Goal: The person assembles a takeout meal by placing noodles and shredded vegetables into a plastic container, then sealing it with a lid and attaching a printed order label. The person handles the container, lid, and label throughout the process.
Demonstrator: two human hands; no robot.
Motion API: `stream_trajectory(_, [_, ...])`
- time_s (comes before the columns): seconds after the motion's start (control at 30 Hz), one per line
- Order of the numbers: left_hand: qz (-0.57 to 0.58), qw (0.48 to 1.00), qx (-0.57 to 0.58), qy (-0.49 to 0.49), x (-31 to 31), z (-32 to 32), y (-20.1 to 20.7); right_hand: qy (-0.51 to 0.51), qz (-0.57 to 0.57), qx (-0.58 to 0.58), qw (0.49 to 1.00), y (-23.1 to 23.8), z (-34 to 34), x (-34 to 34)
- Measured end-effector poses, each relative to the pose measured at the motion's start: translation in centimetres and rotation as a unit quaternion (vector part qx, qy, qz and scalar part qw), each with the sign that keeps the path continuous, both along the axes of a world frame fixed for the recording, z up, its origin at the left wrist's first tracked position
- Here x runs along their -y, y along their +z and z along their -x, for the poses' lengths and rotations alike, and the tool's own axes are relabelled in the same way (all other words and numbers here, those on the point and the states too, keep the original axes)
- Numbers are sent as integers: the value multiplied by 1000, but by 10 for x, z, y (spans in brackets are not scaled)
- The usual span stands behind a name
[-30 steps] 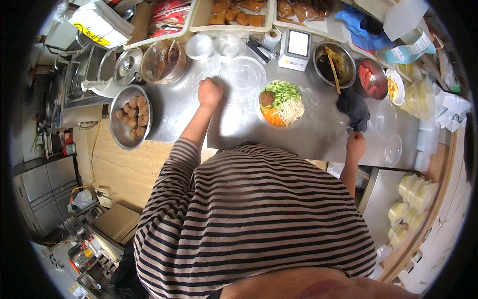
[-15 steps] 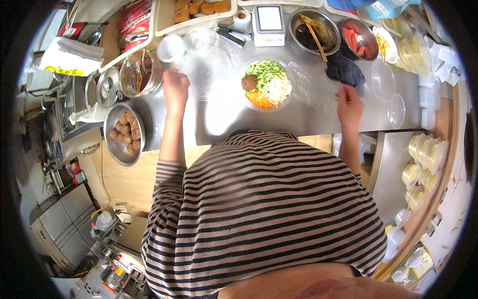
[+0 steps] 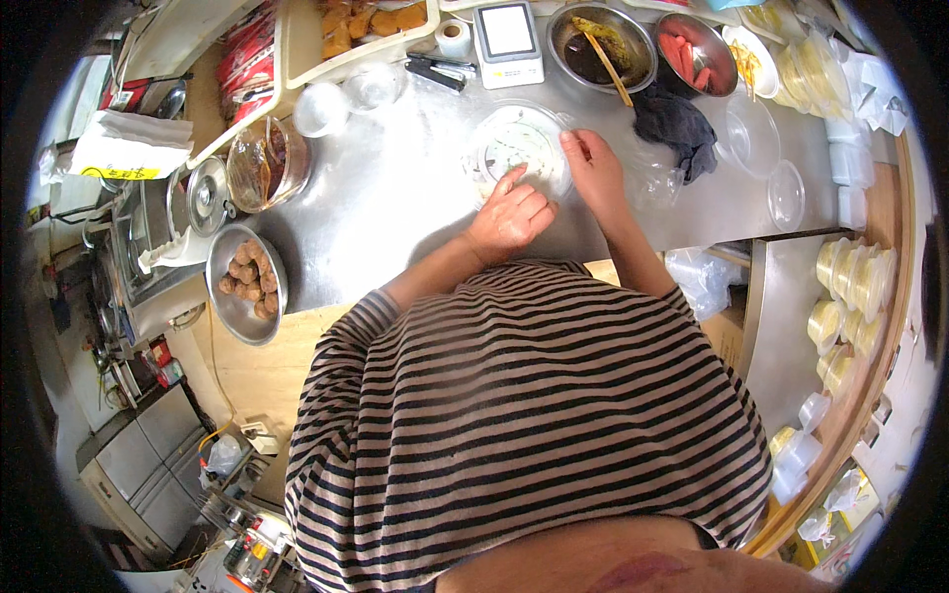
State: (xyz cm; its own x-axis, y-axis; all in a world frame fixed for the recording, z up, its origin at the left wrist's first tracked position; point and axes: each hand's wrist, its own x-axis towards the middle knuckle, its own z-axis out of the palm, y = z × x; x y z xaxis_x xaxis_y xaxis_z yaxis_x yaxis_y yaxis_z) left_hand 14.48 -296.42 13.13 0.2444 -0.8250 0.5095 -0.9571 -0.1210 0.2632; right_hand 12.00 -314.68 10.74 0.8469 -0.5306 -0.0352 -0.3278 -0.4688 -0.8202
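Observation:
In front of me stands a round plastic bowl, covered by a clear plastic lid (image 3: 506, 138); glare and the lid leave only faint green of its contents. My left hand (image 3: 512, 219) is at the lid's near edge, its index finger stretched onto the lid and the other fingers curled. At the right rim my right hand (image 3: 596, 176) grips with its fingers close together; its thumb is partly hidden. Whether the lid sits fully down on the bowl I cannot tell.
A steel bowl of brown balls (image 3: 247, 282) stands at the counter's left edge. Behind are a digital scale (image 3: 509, 49), a stapler (image 3: 435, 75) and a bowl of dark sauce (image 3: 563, 49). At right lie a dark cloth (image 3: 677, 133) and clear containers (image 3: 751, 133).
My left hand has moved right and my right hand left, both to the bowl. The clear lid has left the counter at left and now covers the vegetables and brown ball.

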Motion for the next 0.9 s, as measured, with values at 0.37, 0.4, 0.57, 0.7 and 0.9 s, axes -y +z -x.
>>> stream_trajectory(0.37, [-149, 942, -103, 282, -7, -23, 11, 29, 77, 19, 996, -11, -11, -3])
stream_trajectory(0.4, [-164, 932, -102, 307, -8, -26, 11, 34, 98, 23, 994, -11, -11, -2])
stream_trajectory(0.57, [-188, 925, -149, 295, -11, -30, 4, 62, 124, 77, 987, -11, -11, -12])
stream_trajectory(0.7, [-170, 932, -153, 281, -16, -30, -3, 96, 158, 82, 979, -7, -14, -24])
stream_trajectory(0.9, [-112, 938, -183, 272, -18, -32, -15, 119, 183, 37, 975, -5, -15, -28])
